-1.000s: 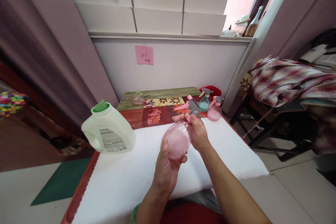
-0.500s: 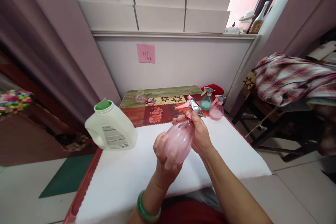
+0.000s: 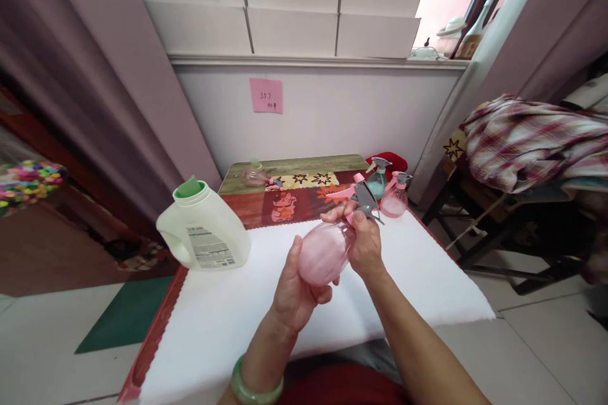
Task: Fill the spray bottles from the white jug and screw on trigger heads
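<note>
A pink spray bottle (image 3: 325, 255) is held tilted above the white cloth, its pink and grey trigger head pointing up and away to the right. My left hand (image 3: 297, 291) cups the rounded bottom of the bottle, thumb on the near side and fingers curled beneath. At the neck, just below the trigger head, my right hand (image 3: 365, 242) is closed with its fingers and thumb around the collar. Pale liquid or haze shows through the bottle wall. A green bangle (image 3: 256, 386) sits on my left wrist.
On the left stands a large translucent jug (image 3: 216, 228) with a green spout. At the back right are a green spray bottle (image 3: 377, 185) and another pink spray bottle (image 3: 394, 201). One more spray bottle (image 3: 255, 177) lies on its side at the back. A white cloth (image 3: 213, 329) covers the table.
My left hand has shifted its grip, turning from over the bottle to underneath it. The bottle now lies flatter, and its trigger head has moved right and rotated.
</note>
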Motion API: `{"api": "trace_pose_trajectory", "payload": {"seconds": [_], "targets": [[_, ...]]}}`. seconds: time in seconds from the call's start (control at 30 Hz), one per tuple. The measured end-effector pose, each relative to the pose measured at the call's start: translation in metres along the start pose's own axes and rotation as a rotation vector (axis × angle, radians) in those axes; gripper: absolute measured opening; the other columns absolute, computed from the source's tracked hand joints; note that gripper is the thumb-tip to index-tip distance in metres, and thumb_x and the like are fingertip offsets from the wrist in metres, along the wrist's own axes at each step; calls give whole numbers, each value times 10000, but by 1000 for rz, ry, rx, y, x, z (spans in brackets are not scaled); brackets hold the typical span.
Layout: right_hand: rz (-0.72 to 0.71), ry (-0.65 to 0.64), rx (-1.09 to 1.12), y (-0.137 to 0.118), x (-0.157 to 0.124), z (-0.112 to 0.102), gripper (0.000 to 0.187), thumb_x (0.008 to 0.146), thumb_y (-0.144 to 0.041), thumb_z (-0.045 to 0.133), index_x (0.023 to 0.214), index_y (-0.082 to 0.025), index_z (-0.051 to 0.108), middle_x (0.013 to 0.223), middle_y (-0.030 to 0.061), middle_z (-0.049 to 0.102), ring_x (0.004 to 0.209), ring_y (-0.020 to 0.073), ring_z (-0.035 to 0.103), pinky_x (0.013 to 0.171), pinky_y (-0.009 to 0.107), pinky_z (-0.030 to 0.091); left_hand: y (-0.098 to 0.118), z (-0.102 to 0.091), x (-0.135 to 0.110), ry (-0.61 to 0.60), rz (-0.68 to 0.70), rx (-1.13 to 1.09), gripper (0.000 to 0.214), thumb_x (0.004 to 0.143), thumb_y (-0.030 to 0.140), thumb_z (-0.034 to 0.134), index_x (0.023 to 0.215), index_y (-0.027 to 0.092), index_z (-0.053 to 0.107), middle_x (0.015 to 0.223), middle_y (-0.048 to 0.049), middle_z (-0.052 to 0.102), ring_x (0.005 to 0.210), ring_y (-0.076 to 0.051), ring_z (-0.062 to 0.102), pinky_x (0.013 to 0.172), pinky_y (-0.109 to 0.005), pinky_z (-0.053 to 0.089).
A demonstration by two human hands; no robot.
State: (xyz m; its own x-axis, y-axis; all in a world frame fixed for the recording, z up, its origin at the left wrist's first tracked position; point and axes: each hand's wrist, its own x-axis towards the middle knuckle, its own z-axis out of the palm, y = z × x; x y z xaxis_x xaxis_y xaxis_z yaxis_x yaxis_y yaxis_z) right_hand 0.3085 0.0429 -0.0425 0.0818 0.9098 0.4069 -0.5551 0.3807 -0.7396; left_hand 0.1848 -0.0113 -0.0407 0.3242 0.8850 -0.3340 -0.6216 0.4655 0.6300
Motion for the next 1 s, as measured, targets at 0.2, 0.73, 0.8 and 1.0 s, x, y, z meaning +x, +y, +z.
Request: {"api": "trace_pose_trajectory", "payload": {"seconds": [0.2, 0.73, 0.8, 1.0], "targets": [[46, -38, -138, 3, 3, -4, 297, 960, -533, 578, 953, -241, 627, 927, 31, 766, 968, 234, 713, 939, 386, 504, -18, -14, 9, 58, 295, 0, 616, 817, 600, 702, 1245, 165, 622, 928, -89, 710, 654, -175, 636, 454, -232, 440], [84, 11, -225, 14, 2, 2, 339, 982, -551, 525, 916, -227, 598, 911, 47, 757, 998, 233, 708, 968, 391, 500, -43, -36, 26, 116, 608, 125, 595, 742, 518, 800, 1189, 174, 612, 1146, -131, 671, 881, -230, 649, 602, -301, 524], [95, 55, -257, 16, 1, 4, 364, 978, -570, 519, 924, -219, 599, 923, 56, 754, 985, 235, 709, 951, 393, 514, -43, -36, 28, 133, 601, 105, 576, 752, 527, 783, 1177, 167, 636, 1098, -119, 689, 825, -211, 646, 582, -297, 520], [155, -117, -353, 21, -10, 12, 665, 771, -547, 786, 1296, -252, 503, 1309, 94, 652, 1220, 268, 628, 1008, 420, 521, -34, -36, 36, 219, 521, -150, 548, 814, 630, 642, 1094, 166, 722, 978, -99, 744, 799, -219, 688, 583, -295, 547]]}}
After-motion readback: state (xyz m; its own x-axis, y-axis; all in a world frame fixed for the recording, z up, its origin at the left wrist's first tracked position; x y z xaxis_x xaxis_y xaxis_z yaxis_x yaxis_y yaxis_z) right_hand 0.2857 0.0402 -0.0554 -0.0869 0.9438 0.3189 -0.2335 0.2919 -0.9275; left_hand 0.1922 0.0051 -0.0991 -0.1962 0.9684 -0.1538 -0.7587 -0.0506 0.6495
